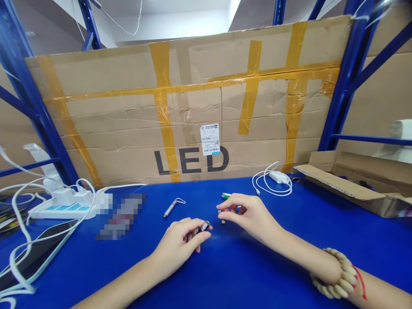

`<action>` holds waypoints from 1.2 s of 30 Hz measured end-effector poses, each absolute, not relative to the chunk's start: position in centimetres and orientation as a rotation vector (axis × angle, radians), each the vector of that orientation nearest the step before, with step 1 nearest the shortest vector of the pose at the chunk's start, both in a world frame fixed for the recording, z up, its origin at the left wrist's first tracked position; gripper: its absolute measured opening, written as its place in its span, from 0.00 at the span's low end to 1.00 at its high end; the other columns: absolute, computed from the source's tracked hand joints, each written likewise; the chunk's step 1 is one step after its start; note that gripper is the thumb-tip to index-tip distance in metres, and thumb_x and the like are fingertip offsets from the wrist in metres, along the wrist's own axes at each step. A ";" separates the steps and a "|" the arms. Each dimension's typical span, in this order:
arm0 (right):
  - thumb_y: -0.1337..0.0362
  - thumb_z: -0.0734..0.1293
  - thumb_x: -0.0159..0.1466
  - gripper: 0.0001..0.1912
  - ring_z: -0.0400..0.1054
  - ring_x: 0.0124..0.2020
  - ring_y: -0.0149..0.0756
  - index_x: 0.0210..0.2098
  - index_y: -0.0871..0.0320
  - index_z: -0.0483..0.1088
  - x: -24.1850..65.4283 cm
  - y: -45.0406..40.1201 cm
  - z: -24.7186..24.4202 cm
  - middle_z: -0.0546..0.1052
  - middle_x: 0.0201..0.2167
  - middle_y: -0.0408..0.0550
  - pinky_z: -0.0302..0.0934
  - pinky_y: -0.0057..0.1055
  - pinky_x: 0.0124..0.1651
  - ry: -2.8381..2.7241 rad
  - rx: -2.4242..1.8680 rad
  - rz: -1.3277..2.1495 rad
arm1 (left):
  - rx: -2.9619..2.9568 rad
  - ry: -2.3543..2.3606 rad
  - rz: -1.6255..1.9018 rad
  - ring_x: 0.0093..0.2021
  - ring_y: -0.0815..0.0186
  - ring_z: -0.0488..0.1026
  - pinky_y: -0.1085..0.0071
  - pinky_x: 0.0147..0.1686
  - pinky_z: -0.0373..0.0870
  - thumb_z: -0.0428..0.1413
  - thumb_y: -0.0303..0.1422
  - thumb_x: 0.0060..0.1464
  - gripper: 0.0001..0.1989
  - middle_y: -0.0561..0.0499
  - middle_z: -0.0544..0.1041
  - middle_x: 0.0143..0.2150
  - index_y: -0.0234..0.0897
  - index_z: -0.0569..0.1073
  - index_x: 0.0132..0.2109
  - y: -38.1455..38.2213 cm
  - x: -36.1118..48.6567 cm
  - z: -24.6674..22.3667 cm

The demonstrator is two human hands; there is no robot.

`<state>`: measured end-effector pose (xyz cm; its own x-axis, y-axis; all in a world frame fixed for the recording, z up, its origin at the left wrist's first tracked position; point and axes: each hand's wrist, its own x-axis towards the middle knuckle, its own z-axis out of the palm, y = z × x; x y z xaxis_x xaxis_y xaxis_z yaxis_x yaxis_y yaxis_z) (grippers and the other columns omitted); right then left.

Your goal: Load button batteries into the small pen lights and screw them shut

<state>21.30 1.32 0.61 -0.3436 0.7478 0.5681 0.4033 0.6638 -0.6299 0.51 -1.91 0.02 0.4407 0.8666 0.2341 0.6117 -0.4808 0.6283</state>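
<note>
Between the thumb and fingers of my left hand [185, 238] is a small dark cylinder [204, 225] with a silvery end. My right hand [246, 213], to the right and slightly farther back, pinches a tiny item at its fingertips, too small to name. Just below those fingertips a small pale round piece [223, 222] shows on the blue table [225, 274]. Behind the right hand lies a green cylinder [226, 195] with a silvery end, partly hidden by the hand. A silver penlight-like tube [170, 209] with a carabiner clip [180, 201] lies behind my left hand.
At the left are a white power strip [64, 210] with plugs and cables, a phone-like device [38, 249] and a blurred packet [122, 216]. A white charger [279, 177] with its cable lies at the back right, beside an open cardboard box [354, 189]. Cardboard [128, 128] stands behind.
</note>
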 end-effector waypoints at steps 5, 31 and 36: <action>0.64 0.67 0.59 0.05 0.67 0.33 0.29 0.33 0.54 0.76 20.4 0.2 1.1 0.76 0.30 0.42 0.57 0.23 0.29 -1.975 -0.806 0.603 | 2.346 1.218 0.732 0.30 0.67 0.68 0.76 0.30 0.60 0.49 0.39 0.57 0.14 0.52 0.73 0.25 0.36 0.74 0.33 -1.7 0.2 -0.1; 0.64 0.77 0.35 0.13 0.62 0.23 0.27 0.17 0.62 0.72 19.8 0.2 0.0 0.72 0.18 0.42 0.55 0.24 0.27 -1.757 -0.968 1.327 | 2.594 1.024 0.630 0.34 0.67 0.68 0.75 0.35 0.61 0.43 0.32 0.62 0.11 0.51 0.73 0.33 0.36 0.69 0.38 -2.7 0.3 -0.7; 0.66 0.78 0.30 0.15 0.58 0.18 0.23 0.13 0.63 0.69 19.5 -0.2 -0.1 0.70 0.14 0.41 0.50 0.22 0.23 -1.630 -1.051 1.486 | 2.657 1.000 0.623 0.30 0.68 0.66 0.76 0.31 0.60 0.40 0.33 0.63 0.12 0.51 0.70 0.31 0.36 0.67 0.37 -2.9 0.2 -1.0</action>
<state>19.50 -0.15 -0.10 -0.4388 0.8980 -0.0331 0.1160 0.0201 -0.9931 0.22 -2.94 -1.02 0.6757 0.6704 0.3066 0.5705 -0.7390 0.3584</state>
